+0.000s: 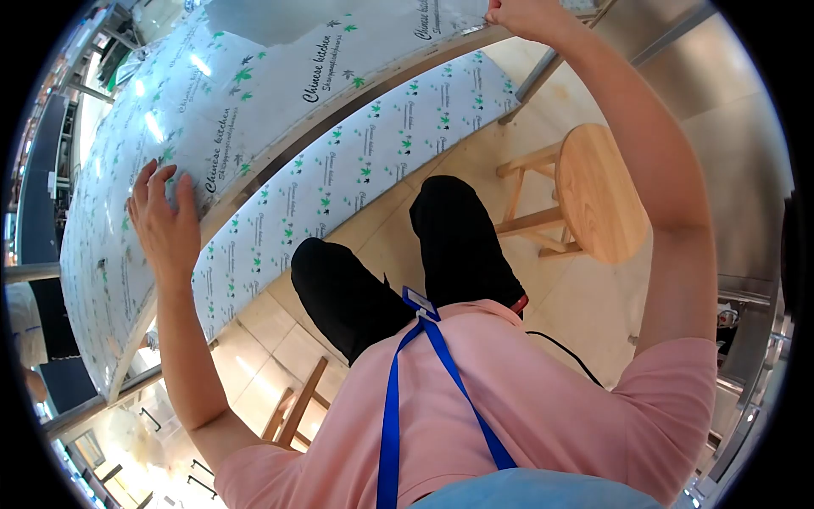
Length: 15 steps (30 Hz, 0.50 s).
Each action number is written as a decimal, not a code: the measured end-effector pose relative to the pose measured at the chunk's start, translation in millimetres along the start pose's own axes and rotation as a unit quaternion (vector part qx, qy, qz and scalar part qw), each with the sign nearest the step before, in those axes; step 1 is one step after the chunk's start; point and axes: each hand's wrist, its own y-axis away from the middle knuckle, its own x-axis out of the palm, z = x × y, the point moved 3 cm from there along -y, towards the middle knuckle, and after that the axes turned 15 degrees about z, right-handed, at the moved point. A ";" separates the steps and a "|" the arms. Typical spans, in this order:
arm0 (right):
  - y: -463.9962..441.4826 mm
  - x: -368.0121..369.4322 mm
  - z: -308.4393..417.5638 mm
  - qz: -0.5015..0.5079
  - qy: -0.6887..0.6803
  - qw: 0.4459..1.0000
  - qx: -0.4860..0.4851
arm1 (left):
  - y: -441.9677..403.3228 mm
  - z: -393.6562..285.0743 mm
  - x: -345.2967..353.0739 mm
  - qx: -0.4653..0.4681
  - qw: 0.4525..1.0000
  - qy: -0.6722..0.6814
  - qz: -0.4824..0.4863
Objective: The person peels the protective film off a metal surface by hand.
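My left hand [165,216] rests at the left of the table [280,102], its fingers apart, at the film-covered top near the front edge. Printed on the film are green leaves and the words "Chinese kitchen". At the top of the view, by the far right stretch of that edge, my right hand [527,17] has its fingertips pinched together. Whatever is between them is too small to make out. A pale translucent sheet or bag [275,19] lies on the table, cut off by the frame.
Below the top runs a lower shelf [365,153] in the same printed film. A wooden stool [602,195] stands to my right, and part of another wooden seat [297,407] shows at lower left. Metal cabinets [738,178] line the right side. A person's sleeve [30,327] appears at far left.
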 end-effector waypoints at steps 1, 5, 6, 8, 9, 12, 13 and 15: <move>-2.0 1.1 -1.6 -0.004 0.003 1.000 -0.002 | 0.1 0.2 0.2 -0.003 1.000 -0.008 0.004; -5.3 -7.2 -9.0 0.053 0.009 0.996 -0.069 | -1.0 -1.1 -0.5 -0.011 1.000 0.002 0.020; -3.2 -10.5 -6.1 0.062 -0.003 0.996 -0.057 | -1.5 -1.6 -0.8 -0.012 1.000 0.016 0.023; 2.4 -13.8 -0.8 0.081 -0.026 0.996 -0.034 | -1.8 -1.3 -0.7 -0.012 1.000 0.016 0.019; 0.8 -12.9 -0.9 0.073 -0.011 0.996 -0.040 | -1.7 -1.3 -0.8 -0.011 1.000 0.016 0.017; -8.9 -5.3 -7.0 0.055 0.027 0.997 -0.050 | -0.9 -3.2 -1.3 -0.014 1.000 0.009 0.012; -12.9 -2.7 -8.8 0.054 0.035 0.997 -0.047 | -0.9 -3.7 -1.3 -0.017 1.000 0.006 0.011; -16.3 0.6 -10.3 0.054 0.044 0.997 -0.038 | -0.2 -4.0 -0.7 -0.023 1.000 0.000 0.011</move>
